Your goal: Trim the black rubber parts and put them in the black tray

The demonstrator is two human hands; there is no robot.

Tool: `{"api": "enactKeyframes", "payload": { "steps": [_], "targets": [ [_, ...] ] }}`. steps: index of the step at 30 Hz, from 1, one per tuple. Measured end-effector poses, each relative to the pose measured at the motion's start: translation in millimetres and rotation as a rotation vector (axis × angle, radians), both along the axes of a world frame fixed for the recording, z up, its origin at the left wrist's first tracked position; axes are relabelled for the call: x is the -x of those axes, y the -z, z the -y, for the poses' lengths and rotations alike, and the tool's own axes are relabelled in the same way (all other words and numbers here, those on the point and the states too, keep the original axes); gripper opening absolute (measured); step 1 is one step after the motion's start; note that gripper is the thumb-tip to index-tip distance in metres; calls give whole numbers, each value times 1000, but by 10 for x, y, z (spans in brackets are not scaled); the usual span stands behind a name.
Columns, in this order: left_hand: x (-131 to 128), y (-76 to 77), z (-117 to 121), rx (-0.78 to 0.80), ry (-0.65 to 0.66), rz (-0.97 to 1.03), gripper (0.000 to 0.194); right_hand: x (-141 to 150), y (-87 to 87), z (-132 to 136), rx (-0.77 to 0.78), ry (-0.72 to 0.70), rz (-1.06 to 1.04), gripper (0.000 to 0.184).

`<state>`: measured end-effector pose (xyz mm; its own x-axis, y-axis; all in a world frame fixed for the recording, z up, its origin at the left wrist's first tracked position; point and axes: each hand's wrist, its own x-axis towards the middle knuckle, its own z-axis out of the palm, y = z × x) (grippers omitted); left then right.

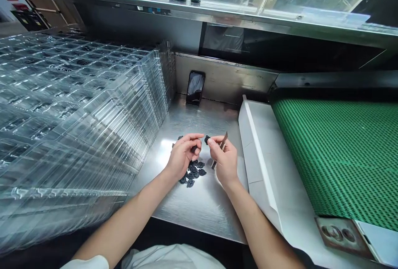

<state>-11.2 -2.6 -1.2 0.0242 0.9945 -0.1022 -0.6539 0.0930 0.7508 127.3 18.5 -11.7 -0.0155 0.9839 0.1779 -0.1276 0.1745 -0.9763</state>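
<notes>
- The left hand has its fingers curled, closed around a dark piece that is partly hidden.
- The right hand pinches a black disc between thumb and forefinger, just beside the left fingertips; its grip also closes around a thin metal blade, which slants upward.
- A loose pile of black parts lies on the metal bench, below and near the left hand.
- Clear plastic trays stand stacked on the left; a green belt runs on the right.
</notes>
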Motion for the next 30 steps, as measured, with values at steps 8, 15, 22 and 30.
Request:
{"api": "enactKeyframes", "payload": {
  "steps": [8,15,22,30],
  "targets": [
    [-44,-14,72,-125,38,-230,42,25,-124,67,-95,-73,47,26],
    [-20,38,78,-211,53,-261,49,7,-166,119,-162,-20,162,28],
    [13,-17,53,-166,31,-108,39,-61,-198,71,-433,1,476,28],
    [20,-26,61,-141,42,-72,42,-68,-108,60,-648,82,747,34]
  ]
}}
